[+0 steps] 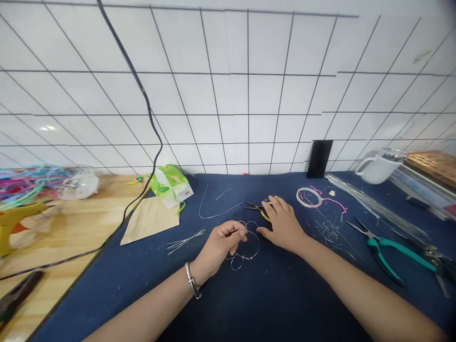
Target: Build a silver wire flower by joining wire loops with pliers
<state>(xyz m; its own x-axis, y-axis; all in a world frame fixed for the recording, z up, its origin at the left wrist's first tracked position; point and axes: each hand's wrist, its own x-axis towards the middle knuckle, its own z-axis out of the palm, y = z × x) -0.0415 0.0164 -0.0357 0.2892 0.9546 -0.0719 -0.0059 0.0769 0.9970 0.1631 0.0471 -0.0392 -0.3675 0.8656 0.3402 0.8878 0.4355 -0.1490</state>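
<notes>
A person's left hand (228, 240) pinches a looped silver wire (243, 257) over the dark blue surface (221, 304), near straight wires (185, 242); the right hand (283, 222) partly covers yellow-handled pliers (254, 207), its grip on them impossible to tell.

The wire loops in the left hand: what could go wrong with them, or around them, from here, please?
The thin wire loops are held just at the fingertips of the left hand, so they might bend or slip. The right hand, over the yellow-handled pliers, is close and could knock them. Loose wire bits lie scattered near the right forearm and might prick the skin.
</notes>
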